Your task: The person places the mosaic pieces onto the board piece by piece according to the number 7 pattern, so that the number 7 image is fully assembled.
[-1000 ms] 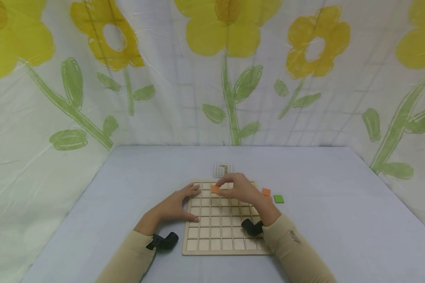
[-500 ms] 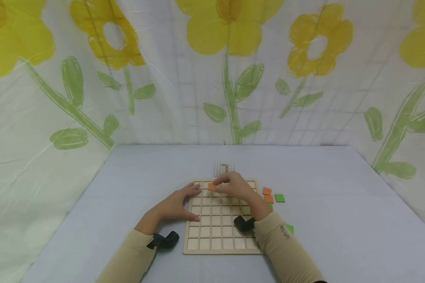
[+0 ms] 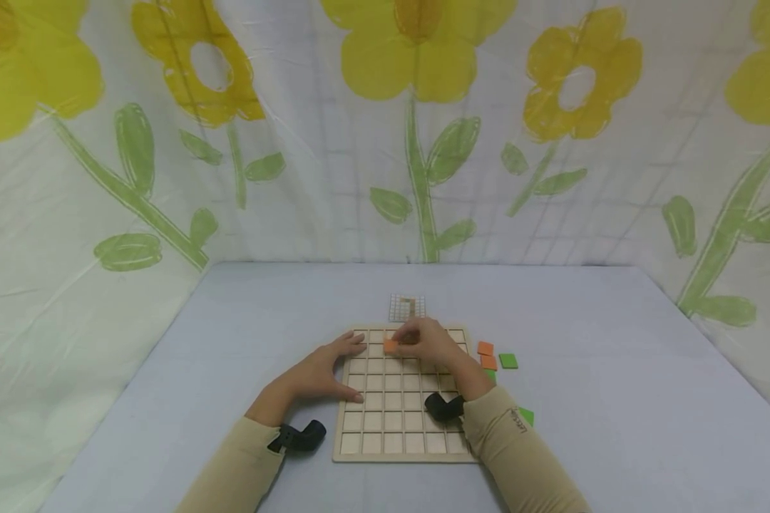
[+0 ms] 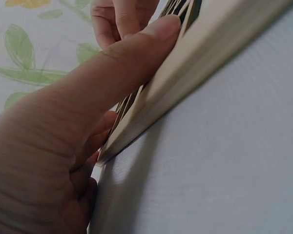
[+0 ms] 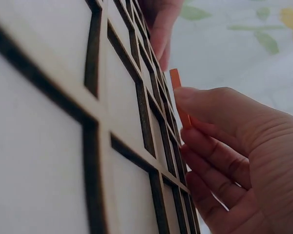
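Note:
A square wooden grid board [image 3: 398,459] lies on the table in the head view. My left hand [image 3: 321,369] rests at its left side, thumb and fingers spread apart; the left wrist view shows the thumb [image 4: 122,63] on the board's rim. Over the upper part of the grid, my right hand [image 3: 426,345] pinches an orange square tile [image 3: 390,346] between thumb and fingers. The right wrist view shows this tile [image 5: 180,97] edge-on, tilted close to the grid bars. I cannot tell whether it touches the board.
Two loose orange tiles [image 3: 488,363] and a green tile [image 3: 508,360] lie right of the board. More green tiles [image 3: 526,415] are partly hidden by the right arm. Behind the board lies a small card [image 3: 407,308] with a printed grid pattern. A flowered curtain [image 3: 334,178] stands behind the table.
Holding the orange tile, my right hand shifted slightly left and away, then came back a little right and nearer, lower over the grid. The left hand stayed in place.

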### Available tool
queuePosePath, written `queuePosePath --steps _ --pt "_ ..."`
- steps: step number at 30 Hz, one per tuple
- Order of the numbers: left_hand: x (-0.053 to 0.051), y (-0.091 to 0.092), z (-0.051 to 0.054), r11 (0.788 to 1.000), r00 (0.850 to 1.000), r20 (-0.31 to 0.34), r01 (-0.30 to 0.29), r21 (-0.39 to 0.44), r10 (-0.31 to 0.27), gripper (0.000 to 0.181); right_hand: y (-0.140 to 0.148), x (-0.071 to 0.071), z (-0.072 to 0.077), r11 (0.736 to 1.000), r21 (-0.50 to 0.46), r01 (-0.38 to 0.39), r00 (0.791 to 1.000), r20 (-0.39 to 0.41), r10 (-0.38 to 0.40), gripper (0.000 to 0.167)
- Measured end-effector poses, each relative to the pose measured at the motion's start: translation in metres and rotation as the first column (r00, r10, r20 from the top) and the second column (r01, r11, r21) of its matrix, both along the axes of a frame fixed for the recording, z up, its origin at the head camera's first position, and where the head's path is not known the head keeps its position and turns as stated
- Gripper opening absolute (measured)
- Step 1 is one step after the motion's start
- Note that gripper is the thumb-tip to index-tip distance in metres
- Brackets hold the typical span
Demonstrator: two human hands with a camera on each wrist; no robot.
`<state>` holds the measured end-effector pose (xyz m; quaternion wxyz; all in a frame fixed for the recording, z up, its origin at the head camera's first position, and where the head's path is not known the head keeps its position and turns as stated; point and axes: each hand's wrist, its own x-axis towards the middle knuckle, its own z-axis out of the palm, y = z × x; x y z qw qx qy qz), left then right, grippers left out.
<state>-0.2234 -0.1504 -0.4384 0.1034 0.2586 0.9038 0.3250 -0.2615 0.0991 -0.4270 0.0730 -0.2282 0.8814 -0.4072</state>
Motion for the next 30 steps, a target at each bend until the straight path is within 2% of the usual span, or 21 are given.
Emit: queuePosePath --steps 13,30 --pt "0.0004 0.0005 0.0 1.0 1.0 -0.001 0.0 -0.003 0.0 0.093 -0.0002 0.0034 -0.001 0.998 0.036 0.047 0.999 0.005 -0.047 0.018" --pt "0.0 0.0006 -0.0012 1.0 1.0 -0.016 -0.006 -0.018 0.006 0.094 0.0002 0.003 -0.0029 1.0 0.022 0.02 1.0 -0.024 -0.019 0.02"
